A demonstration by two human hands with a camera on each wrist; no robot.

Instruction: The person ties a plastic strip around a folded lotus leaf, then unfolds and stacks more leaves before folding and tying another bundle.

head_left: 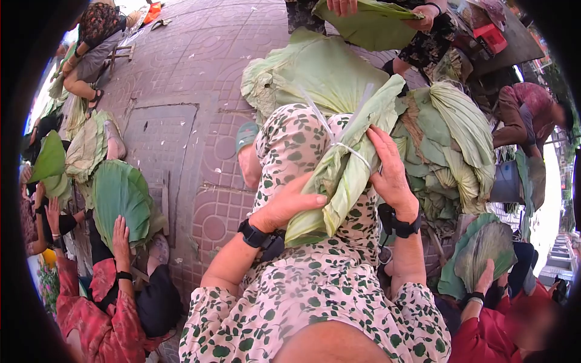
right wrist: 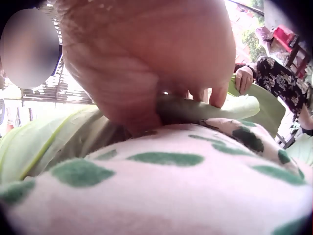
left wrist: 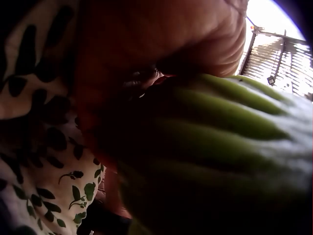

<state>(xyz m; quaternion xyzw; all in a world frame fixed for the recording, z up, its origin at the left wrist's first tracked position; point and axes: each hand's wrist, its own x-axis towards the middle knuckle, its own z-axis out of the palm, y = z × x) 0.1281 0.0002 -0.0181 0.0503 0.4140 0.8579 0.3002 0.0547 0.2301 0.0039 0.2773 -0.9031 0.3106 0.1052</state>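
Observation:
A long folded bundle of large pale green leaves (head_left: pixel 348 199) lies across the lap, a white strip (head_left: pixel 357 153) around its middle and the strip's loose ends sticking up. My left hand (head_left: pixel 283 207) grips the lower left side, thumb over the top and the other fingers hidden underneath. On the right side, my right hand (head_left: pixel 392 172) holds the bundle's edge, its fingers reaching over the leaf and its thumb lower down. Ribbed leaf (left wrist: pixel 220 132) fills much of the left wrist view. In the right wrist view the fingers (right wrist: pixel 218 96) bend over a rolled leaf edge.
Stacked large leaves lie ahead (head_left: pixel 321 66) and to the right (head_left: pixel 448 139). Opposite, a person holds a broad leaf (head_left: pixel 369 27). Other seated people handle leaves at left (head_left: pixel 124 199) and right (head_left: pixel 478 254). A grey bucket (head_left: pixel 507 181) stands at right.

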